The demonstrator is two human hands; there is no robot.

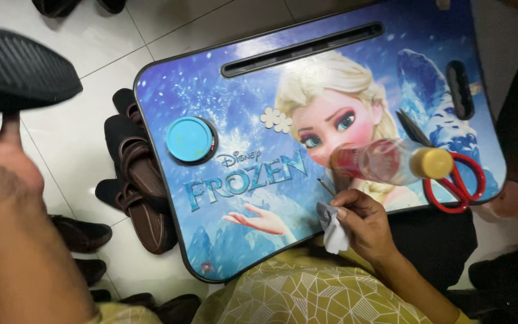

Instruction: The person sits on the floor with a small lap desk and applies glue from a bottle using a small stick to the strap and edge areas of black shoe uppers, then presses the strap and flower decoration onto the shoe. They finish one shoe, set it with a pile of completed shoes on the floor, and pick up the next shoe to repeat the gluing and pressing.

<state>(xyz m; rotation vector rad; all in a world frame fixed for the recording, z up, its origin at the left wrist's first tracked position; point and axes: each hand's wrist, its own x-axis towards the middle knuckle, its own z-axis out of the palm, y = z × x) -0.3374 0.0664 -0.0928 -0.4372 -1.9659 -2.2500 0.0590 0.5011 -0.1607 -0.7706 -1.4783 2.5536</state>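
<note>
1. Step in hand, as we judge it: cleaning a shoe. Our left hand (1, 174) has the black shoe (19, 66) lifted sole-up, well above the floor and off to the left of the bench (223, 240); our right hand (361, 222) holds a wad of white cloth (333, 231) at the near edge of the bench.

2. Left fingers: closed round the underside of the shoe. The thumb (12, 129) points up against it; the other fingers are hidden behind the shoe, so we cannot tell how they sit.

3. Right fingers (346, 207): curled shut, pinching the cloth, which hangs just below them. A thin stick (325, 186), maybe a brush handle, lies just above these fingers; we cannot tell whether they touch it.

4. Just beyond the right fingers lies a clear bottle (385, 161) on its side with a yellow cap, and red-handled scissors (458, 183) to the right of that. A round blue lid (189, 139) sits well to the left of them.

5. Next move, our guess: shoe and cloth are well apart, so bringing them together calls for swinging the shoe rightward over the bench, or carrying the cloth across to it, with the left grip steady.

6. Brown sandals (142, 180) lie on the floor between the two hands, beside the bench edge.
</note>
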